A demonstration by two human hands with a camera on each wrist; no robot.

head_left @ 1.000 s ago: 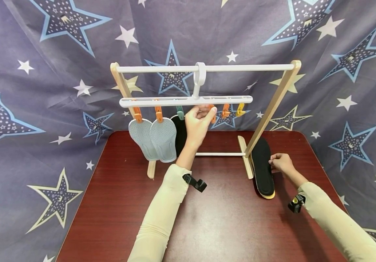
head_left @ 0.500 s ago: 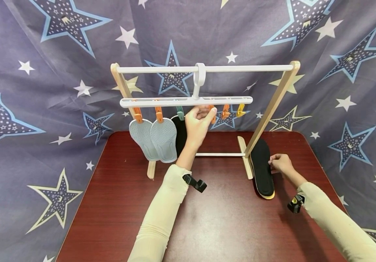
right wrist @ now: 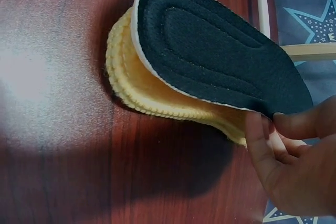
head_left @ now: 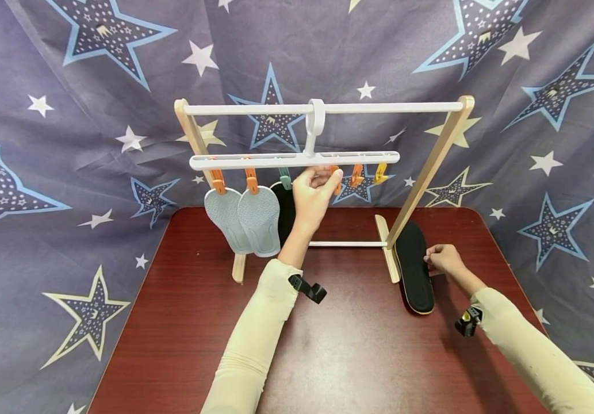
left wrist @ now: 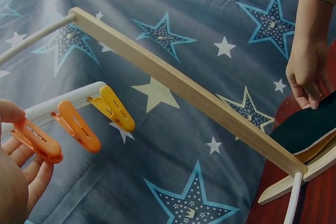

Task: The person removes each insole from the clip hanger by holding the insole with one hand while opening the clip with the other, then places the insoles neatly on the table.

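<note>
My left hand pinches an orange clothespin hanging from the white clip hanger. At the table's right side, my right hand holds the edge of a black insole between thumb and fingers. That insole is tilted up from fuzzy yellow insoles lying beneath it on the table. Two light grey insoles hang from orange clothespins at the hanger's left. Beside them a black insole, partly hidden by my left hand, hangs from a green clothespin.
An orange clothespin and a yellow one hang without insoles at the hanger's right. The hanger hooks over a white rod of a wooden stand. Everything stands on a reddish-brown table before a starry curtain.
The black insole in my right hand has tilted slightly, covering more of the yellow beneath its near end. My left hand stays at the orange clothespin.
</note>
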